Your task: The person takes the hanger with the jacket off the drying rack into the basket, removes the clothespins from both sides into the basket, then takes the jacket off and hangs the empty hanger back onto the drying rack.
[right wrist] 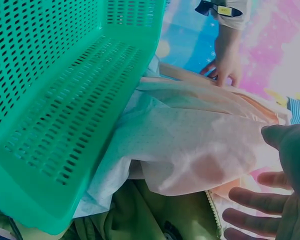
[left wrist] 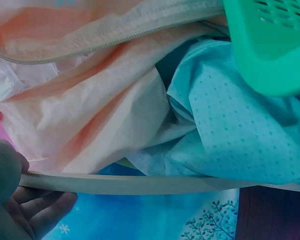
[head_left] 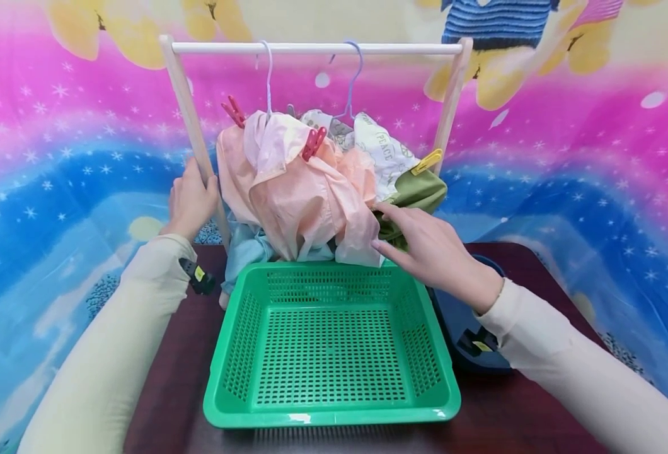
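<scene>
My left hand holds the left wooden post of a small clothes rack; the left wrist view shows thumb and fingers on opposite sides of the post. A peach-pink zip jacket hangs from a hanger, with red clothespins on it. Beside its right lower edge is my right hand, fingers extended; in the right wrist view they are spread, with nothing gripped. Behind hang a white printed garment and an olive-green one, a yellow clothespin between them. Light-blue cloth lies below.
A green perforated basket stands in front of the rack on the dark red table. To its right, partly beneath the right forearm, sits a dark blue container. A patterned cloth backdrop surrounds the table.
</scene>
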`<state>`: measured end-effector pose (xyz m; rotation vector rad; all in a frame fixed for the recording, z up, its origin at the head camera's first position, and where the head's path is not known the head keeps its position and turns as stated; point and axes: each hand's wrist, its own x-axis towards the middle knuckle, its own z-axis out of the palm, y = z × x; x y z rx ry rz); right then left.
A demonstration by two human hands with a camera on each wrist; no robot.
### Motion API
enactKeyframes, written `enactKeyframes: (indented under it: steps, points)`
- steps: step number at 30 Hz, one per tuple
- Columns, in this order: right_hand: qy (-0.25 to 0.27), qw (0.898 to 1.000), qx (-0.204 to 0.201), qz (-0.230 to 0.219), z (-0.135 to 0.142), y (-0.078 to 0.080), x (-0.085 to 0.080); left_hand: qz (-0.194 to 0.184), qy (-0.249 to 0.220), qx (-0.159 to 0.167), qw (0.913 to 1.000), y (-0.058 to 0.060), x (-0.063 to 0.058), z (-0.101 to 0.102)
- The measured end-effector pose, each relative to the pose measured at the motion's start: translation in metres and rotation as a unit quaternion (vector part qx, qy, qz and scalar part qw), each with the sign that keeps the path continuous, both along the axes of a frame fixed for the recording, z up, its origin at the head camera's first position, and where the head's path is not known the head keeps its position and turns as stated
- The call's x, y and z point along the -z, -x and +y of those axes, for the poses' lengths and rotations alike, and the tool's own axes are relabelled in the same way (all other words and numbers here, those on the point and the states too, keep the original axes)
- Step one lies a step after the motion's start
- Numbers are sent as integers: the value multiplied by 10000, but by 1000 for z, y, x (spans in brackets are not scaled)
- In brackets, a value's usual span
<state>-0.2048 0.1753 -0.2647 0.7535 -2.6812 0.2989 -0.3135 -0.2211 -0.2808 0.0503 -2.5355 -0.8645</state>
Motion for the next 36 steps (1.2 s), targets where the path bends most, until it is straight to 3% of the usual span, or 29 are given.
enactKeyframes:
  steps: [7,20,36]
  points:
    - [-7,10000,-6,-54,-9,6,-5,-84,41,-36,9999,5,5,0]
    - [627,9972,-340,-233,-24,24,-13,1,27,-363,9993,14,10,7]
    - [516,9971,-216,-512,-53,38,-24,73,64,-465,9989,11,13,4]
